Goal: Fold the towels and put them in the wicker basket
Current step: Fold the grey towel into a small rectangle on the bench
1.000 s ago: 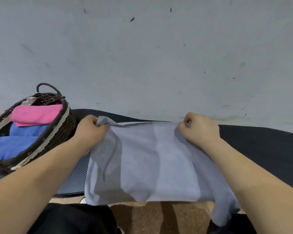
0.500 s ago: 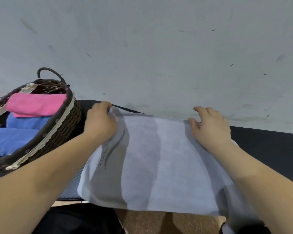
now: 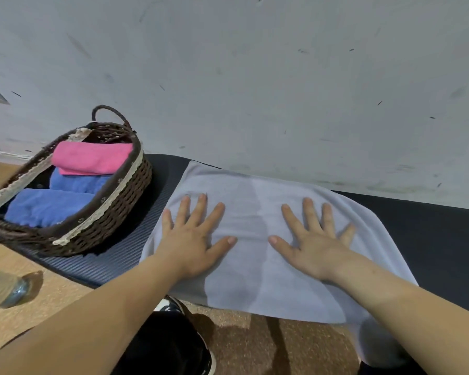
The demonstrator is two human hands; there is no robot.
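Observation:
A pale grey towel (image 3: pixel 252 201) lies spread flat on a dark mat (image 3: pixel 431 234), its near edge hanging over the mat's front. My left hand (image 3: pixel 194 238) presses flat on the towel's left half, fingers apart. On the right half rests my right hand (image 3: pixel 313 239), palm down and fingers splayed. Neither hand grips anything. To the left stands a dark wicker basket (image 3: pixel 119 212) with a lace rim. It holds a folded pink towel (image 3: pixel 92 158) on top of folded blue towels (image 3: pixel 49 204).
A grey wall (image 3: pixel 255 77) rises right behind the mat. A clear plastic bottle (image 3: pixel 3 289) lies on the tan floor at the lower left. A black shoe (image 3: pixel 173 342) shows at the bottom, below the towel's edge.
Both hands held the towel's far corners, laid it down on the mat, then let go. They now lie flat and open on its middle.

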